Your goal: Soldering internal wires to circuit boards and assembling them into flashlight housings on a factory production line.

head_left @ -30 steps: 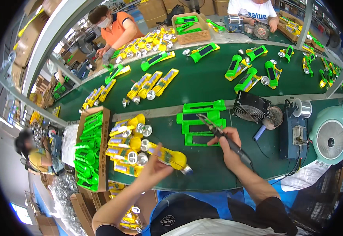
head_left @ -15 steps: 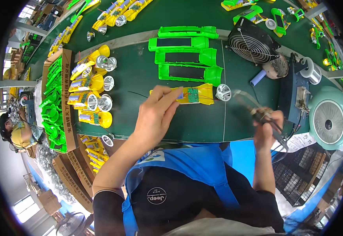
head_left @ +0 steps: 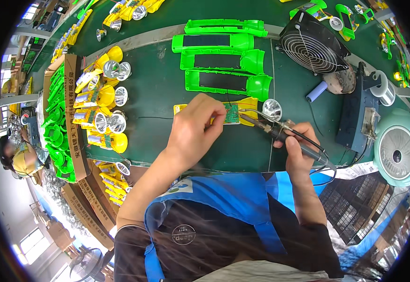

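A yellow flashlight half-shell (head_left: 216,114) is being held flat on the green work surface (head_left: 158,94), its long axis running left to right across the view, with the silver reflector cup (head_left: 271,109) at its right end and a small green circuit board (head_left: 230,113) seated toward that same end. The shell is being pinned by the left hand (head_left: 193,131), whose fingers are curled down onto its middle, just left of the board; the fingertips are seen touching the yellow plastic. A soldering iron (head_left: 280,134) is being gripped in the right hand (head_left: 299,150) like a pen, the fingers closed round its dark handle, and its shaft is being angled up and to the left so that the tip is lying at the right edge of the board, touching or very nearly touching it; contact cannot be told for certain. The board is thus lying between the two hands, up-left of the right hand and just right of the left fingertips. Three green flashlight housings (head_left: 223,61) are lying parallel beyond the shell, well clear of the iron, and a small black fan (head_left: 310,44) is standing behind and to the right.
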The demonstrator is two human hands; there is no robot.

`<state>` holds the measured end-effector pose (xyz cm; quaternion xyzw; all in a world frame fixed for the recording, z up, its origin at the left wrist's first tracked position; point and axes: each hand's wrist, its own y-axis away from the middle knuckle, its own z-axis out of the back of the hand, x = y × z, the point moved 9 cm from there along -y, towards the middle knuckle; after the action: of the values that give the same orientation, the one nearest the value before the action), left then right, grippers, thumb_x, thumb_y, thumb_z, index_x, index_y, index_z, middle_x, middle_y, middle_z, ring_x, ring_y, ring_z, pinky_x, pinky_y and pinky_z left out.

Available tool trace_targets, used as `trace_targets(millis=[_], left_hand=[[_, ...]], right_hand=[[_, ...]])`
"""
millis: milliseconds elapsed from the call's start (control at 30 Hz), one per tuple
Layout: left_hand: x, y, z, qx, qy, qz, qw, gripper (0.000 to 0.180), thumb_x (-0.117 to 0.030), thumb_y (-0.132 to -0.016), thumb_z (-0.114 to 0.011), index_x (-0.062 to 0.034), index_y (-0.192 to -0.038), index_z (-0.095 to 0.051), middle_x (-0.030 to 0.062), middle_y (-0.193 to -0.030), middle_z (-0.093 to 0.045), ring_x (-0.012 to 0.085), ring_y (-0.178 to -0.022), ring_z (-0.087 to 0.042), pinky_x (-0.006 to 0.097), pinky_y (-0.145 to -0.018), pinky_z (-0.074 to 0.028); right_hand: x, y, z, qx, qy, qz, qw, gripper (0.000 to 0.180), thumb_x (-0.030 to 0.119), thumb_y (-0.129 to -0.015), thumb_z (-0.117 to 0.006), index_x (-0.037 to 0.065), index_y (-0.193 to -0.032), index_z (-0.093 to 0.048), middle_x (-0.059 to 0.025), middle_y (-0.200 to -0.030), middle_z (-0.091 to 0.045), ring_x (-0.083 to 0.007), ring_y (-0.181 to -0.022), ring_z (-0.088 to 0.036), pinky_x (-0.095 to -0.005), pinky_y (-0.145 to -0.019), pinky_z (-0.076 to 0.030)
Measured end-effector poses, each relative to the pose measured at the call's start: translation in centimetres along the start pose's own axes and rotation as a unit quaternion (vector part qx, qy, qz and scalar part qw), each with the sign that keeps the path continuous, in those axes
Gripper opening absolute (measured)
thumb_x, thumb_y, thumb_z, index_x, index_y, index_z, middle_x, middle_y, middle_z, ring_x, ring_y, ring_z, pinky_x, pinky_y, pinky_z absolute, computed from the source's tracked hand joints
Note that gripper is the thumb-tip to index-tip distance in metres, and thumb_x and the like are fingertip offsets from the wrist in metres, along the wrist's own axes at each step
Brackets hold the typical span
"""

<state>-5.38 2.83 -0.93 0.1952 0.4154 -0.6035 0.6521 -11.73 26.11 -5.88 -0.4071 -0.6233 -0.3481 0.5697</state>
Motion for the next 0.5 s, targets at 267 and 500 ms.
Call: trace_targets(millis=[267,500], left_hand=[[-0.1,0.2,0.3,-0.012,-0.003,-0.01,1.0,0.02,0.011,-0.083,-0.072,-0.0019,-0.095,-0.063,0.0076,-0.088,-0.064,0.0164,-0.065,-0.061,0.03,-0.056,-0.049],[-2.1,0.2,-0.9,0.013,-0.164,-0.06,0.984,0.022,0.008,-0.074,-0.07,-0.0021,-0.088,-0.056,0.0133,-0.089,-0.055,0.0299,-0.081,-0.063,0.04,-0.07,-0.054]], right_hand=[[-0.6,0.4,0.6,-0.033,-0.03,-0.033,0.998,0.023,0.016,-0.096,-0.07,-0.002,-0.104,-0.058,-0.0146,-0.109,-0.065,-0.0178,-0.079,-0.072,-0.0309,-0.079,-0.058],[0.5,-0.3,-0.3,0.018,0.068,0.004,0.997,0.024,0.017,-0.096,-0.071,-0.002,-0.104,-0.06,-0.0098,-0.093,-0.067,-0.0172,-0.078,-0.073,-0.0333,-0.089,-0.056]])
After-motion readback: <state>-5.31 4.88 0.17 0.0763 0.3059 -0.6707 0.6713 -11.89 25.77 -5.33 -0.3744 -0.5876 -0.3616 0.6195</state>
